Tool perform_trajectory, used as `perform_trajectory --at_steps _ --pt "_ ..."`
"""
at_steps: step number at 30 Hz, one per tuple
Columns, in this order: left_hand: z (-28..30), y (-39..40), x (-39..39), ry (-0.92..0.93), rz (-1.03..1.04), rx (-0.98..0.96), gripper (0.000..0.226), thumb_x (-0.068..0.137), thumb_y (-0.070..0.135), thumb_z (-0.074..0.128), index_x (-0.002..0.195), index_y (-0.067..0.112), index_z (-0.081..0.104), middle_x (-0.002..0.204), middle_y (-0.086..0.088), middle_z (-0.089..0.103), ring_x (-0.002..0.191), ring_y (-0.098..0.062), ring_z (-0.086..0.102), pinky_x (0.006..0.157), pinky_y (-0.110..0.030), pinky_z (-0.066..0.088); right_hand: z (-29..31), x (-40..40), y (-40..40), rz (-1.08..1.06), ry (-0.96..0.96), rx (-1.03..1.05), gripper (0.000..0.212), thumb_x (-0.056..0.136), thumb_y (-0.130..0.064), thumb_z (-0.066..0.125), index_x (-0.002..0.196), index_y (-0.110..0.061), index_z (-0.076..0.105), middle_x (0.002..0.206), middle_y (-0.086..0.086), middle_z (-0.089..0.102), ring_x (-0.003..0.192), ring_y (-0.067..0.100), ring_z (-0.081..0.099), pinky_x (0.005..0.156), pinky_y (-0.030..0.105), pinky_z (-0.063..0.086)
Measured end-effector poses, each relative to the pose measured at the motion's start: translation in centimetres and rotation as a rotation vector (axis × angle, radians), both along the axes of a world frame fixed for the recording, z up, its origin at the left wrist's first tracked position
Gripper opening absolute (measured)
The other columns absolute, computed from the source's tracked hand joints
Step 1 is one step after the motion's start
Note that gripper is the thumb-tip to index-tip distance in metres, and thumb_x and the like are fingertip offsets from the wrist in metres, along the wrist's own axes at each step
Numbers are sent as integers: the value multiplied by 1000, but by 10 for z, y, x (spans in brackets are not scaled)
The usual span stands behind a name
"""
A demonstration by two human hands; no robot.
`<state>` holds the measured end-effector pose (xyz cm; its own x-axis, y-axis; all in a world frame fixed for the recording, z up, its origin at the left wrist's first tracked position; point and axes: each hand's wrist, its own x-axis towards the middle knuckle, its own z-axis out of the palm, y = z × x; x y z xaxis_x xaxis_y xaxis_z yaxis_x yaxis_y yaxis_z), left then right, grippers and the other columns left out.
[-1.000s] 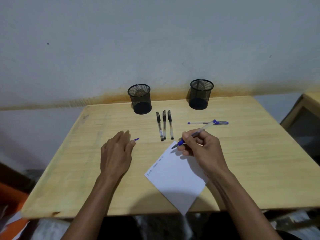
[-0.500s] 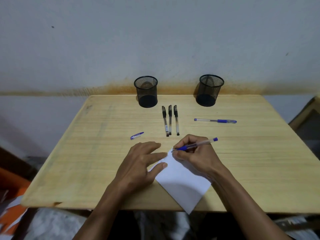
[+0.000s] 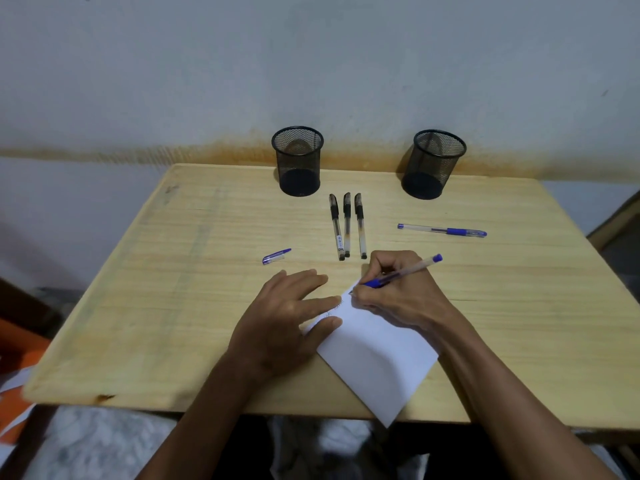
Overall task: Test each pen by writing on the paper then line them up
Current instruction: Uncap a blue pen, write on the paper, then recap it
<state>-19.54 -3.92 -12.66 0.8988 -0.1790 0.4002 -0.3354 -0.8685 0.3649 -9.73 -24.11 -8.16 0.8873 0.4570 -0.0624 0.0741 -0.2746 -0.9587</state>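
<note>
A white sheet of paper (image 3: 377, 355) lies askew near the table's front edge, one corner over the edge. My right hand (image 3: 398, 296) grips an uncapped blue pen (image 3: 405, 271) with its tip on the paper's top corner. My left hand (image 3: 291, 317) presses flat on the paper's left edge, fingers straight. Three black pens (image 3: 347, 225) lie side by side in a row behind the hands. A capped blue pen (image 3: 443, 231) lies crosswise to the right. A loose blue cap (image 3: 276, 256) lies to the left.
Two black mesh pen cups stand at the back of the wooden table (image 3: 173, 289), one at the left (image 3: 298, 161) and one at the right (image 3: 434, 163), close to the wall. An orange object (image 3: 17, 368) sits below the table's left corner.
My left hand moved right from the bare table onto the paper's left edge. My right hand brought the blue pen's tip down to the paper's top corner.
</note>
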Motion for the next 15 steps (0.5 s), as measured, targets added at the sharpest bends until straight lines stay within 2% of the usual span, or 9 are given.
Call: perform_trajectory --at_steps 4,10,15 --pt "4 -1 0 22 7 11 37 93 52 55 113 28 75 130 -4 66 126 -25 59 102 -50 45 -3 2 -1 7 -13 26 19 67 11 75 65 9 57 60 31 58 51 30 55 51 42 48" --pt "8 -1 1 74 10 -4 35 91 52 56 112 30 74 132 -2 65 127 -23 58 102 -51 44 0 3 -1 26 -87 -53 21 66 12 77 63 10 57 59 25 61 50 23 57 49 38 49" --pt "10 -2 0 73 13 -5 36 91 52 56 112 30 74 132 -1 65 128 -22 57 105 -51 43 1 3 -1 6 -86 -35 20 67 13 77 62 7 58 61 26 64 51 26 61 50 39 51"
